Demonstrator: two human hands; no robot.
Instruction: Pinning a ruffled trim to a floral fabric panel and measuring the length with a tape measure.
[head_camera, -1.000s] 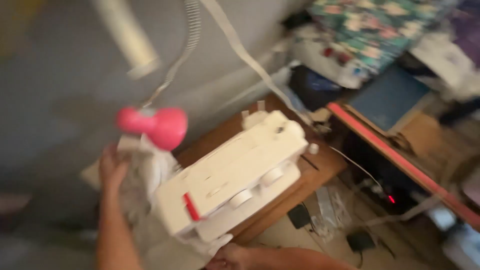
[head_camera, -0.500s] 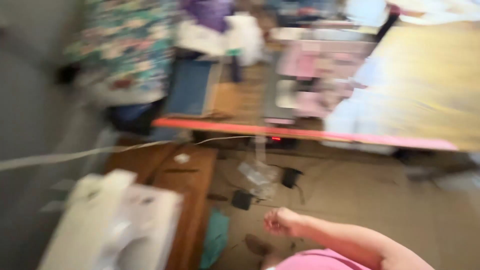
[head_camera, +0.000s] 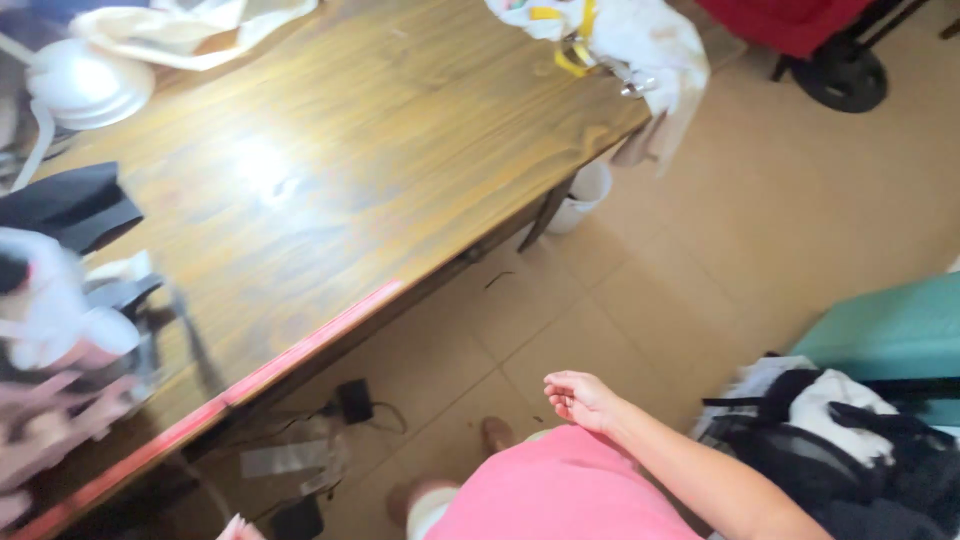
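My right hand (head_camera: 582, 400) hangs in the air above the tiled floor (head_camera: 760, 240), palm up, fingers loosely curled and holding nothing. It is just past my pink clothing (head_camera: 560, 495) and apart from the long wooden table (head_camera: 330, 150), whose near edge carries a red strip (head_camera: 300, 352). Only a few fingertips of my left hand (head_camera: 236, 527) show at the bottom edge, so its grip is hidden.
On the table lie stacked white bowls (head_camera: 88, 85), black cloth (head_camera: 70, 205), a blurred heap of fabric (head_camera: 60, 340) and white cloth with yellow tape (head_camera: 620, 40). A white bucket (head_camera: 582, 195) and black power adapter (head_camera: 353, 400) sit on the floor. A teal seat (head_camera: 890, 330) and dark clothes pile (head_camera: 840, 430) stand right.
The view has swung right, away from the white sewing machine, to the long wooden table and floor. My right hand stays raised in front of me with nothing in it.
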